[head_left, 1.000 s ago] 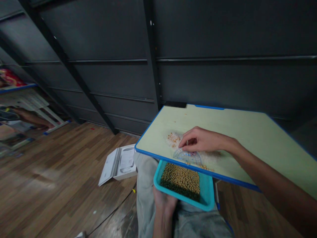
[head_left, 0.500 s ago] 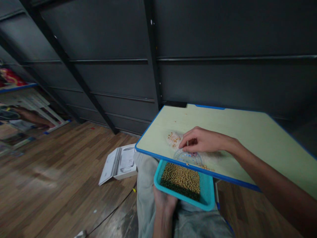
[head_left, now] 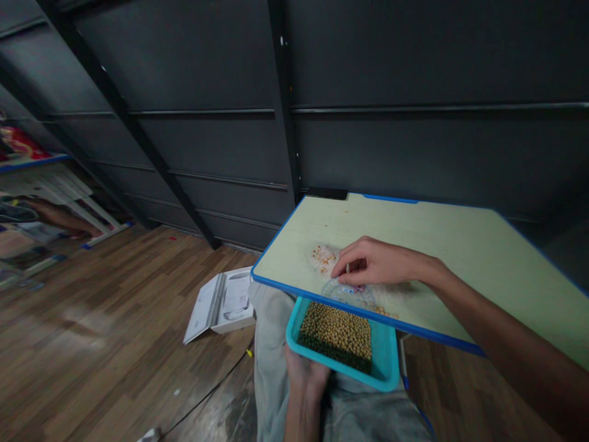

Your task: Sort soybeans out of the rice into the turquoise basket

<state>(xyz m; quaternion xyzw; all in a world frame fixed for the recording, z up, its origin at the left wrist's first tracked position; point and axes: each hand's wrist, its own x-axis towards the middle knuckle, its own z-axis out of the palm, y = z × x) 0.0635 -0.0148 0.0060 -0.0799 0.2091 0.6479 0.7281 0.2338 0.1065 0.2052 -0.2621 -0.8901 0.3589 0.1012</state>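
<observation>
My left hand (head_left: pixel 306 368) supports a turquoise plastic tray (head_left: pixel 386 356) from below, under the front edge of the table. Tan beans (head_left: pixel 343 328) fill much of the tray, with a band of dark green beans (head_left: pixel 334 353) along its near side. Over the cream tabletop, my right hand (head_left: pixel 363 261) is bent down with its thumb and fingers drawn together; whatever they pinch, if anything, is hidden. Left of its fingertips lies a small heap of white grains and yellow bits (head_left: pixel 323 256). Under the hand is a round clear plastic piece with blue marks (head_left: pixel 347 291).
The table (head_left: pixel 442 245) has a blue rim, and a black flat object (head_left: pixel 326 194) sits at its back corner. A few yellow beans (head_left: pixel 384 312) lie by the front edge. An open white box (head_left: pixel 234 298) and a cable (head_left: pixel 211 390) are on the wooden floor. Dark wall panels stand behind.
A bean that lay at the table's front edge above the tray no longer shows there. My right hand has shifted only very slightly; the tray stays in place.
</observation>
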